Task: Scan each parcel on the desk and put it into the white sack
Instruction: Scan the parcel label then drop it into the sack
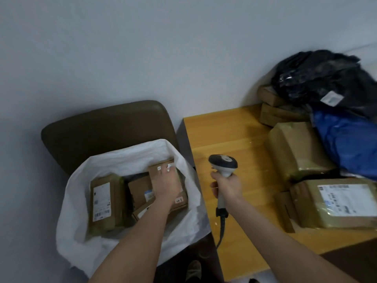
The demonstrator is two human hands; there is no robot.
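nearest, the white sack point(77, 231) stands open just left of the worktop point(234, 139), its mouth slumped wide so parcels drop in without a second hand holding it. the left hand point(167, 186) reaches down into it and lies on top of a cardboard box point(180, 201) among the other parcels inside. i judge it is settling that box in place, but the fingers are seen from behind, so i cannot tell whether they hook its far edge or lie flat. an upright labelled parcel point(102, 201) leans against the sack's left side.

the right hand point(227, 186) is wrapped round the handle of the scanner point(223, 163), head raised over the worktop and kept ready for the next label; its cable point(221, 231) hangs off the near edge.

further right wait a labelled parcel point(336, 203) and a taped brown parcel point(297, 150), then a blue bag point(350, 144), a black bag point(326, 78) and small boxes point(281, 115) piled by the wall. the bags lie over the boxes and would hinder reaching them. a brown chair point(106, 127) backs the sack.
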